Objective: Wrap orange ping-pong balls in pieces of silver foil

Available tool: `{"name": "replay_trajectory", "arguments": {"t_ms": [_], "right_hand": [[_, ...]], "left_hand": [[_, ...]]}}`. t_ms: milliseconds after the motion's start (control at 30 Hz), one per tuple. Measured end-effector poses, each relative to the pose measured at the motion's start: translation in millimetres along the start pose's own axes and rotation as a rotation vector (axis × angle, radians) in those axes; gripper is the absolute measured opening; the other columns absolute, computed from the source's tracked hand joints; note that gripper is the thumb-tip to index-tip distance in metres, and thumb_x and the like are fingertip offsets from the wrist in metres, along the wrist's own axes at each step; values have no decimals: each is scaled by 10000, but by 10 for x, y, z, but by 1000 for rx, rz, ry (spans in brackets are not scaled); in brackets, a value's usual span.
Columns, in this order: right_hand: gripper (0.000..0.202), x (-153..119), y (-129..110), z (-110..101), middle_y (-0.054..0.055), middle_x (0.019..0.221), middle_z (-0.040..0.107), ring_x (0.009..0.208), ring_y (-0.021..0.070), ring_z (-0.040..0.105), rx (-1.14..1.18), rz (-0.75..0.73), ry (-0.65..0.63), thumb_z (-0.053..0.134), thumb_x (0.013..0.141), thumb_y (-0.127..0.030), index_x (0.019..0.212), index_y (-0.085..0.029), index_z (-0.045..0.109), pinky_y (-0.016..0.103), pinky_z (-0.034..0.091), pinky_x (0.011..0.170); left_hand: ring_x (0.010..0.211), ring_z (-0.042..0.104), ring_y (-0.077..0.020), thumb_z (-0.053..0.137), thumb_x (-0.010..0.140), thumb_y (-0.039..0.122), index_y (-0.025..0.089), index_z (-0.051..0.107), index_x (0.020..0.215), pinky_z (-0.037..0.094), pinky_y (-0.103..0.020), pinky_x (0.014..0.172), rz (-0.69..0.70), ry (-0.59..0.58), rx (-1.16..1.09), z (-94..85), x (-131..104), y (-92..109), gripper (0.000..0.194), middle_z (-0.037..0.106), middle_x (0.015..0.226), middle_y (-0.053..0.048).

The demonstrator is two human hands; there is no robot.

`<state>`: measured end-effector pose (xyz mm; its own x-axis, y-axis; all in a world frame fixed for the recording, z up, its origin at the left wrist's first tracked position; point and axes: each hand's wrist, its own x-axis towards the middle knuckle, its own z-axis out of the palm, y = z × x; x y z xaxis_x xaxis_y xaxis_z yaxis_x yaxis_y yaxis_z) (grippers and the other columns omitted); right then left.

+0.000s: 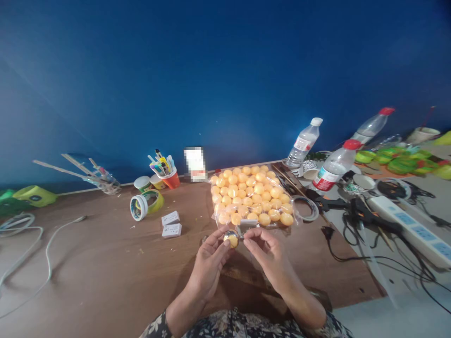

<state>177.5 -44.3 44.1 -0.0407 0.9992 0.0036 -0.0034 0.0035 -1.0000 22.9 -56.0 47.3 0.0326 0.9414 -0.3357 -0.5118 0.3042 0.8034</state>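
My left hand [208,257] pinches a shiny metallic ball [231,239] between thumb and fingers, low over the near part of the table. Yellow light reflects on the ball's lower face. Just to its right, my right hand [270,253] has thumb and fingertips pressed together close to the ball. What sits in that pinch is too small to make out. Behind the fingertips is a small pale box-like piece [248,223], partly covered. Past both hands lies a clear plastic bag of yellow-orange balls [252,195], its near edge close to my fingers.
Two small white boxes [171,224] lie left of the hands, with tape rolls [138,208] and a red cup of pens [171,179] beyond. At right are a tape roll [306,209], plastic bottles [333,169], black cables and a power strip [416,230]. A white cable [49,253] runs far left.
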Motion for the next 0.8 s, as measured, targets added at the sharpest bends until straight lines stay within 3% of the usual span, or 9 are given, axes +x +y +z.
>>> {"name": "replay_trajectory", "arguments": {"t_ms": [267,500,800], "right_hand": [[200,-43,-22,39,22,716,658,638,176,583,24,33,25,650,816,-404,800,-205,637,263,471,603],[145,-57,33,48,44,875,688,832,209,630,-26,-62,-1,597,864,-347,824,-212,632,290,483,748],[147,-92,0,109,1,733,648,688,174,597,49,28,11,638,830,-349,786,-211,617,262,477,659]], "left_hand": [[879,643,-132,709,789,204,173,656,1082,525,-237,792,8,28,-46,-19,19,-20,299,701,1019,-57],[862,652,-133,739,758,212,169,665,1040,531,-237,776,13,48,-57,24,17,-10,295,712,984,-54],[970,661,-173,731,762,244,205,642,1148,513,-281,871,85,19,95,21,10,-49,397,724,1077,-67]]}}
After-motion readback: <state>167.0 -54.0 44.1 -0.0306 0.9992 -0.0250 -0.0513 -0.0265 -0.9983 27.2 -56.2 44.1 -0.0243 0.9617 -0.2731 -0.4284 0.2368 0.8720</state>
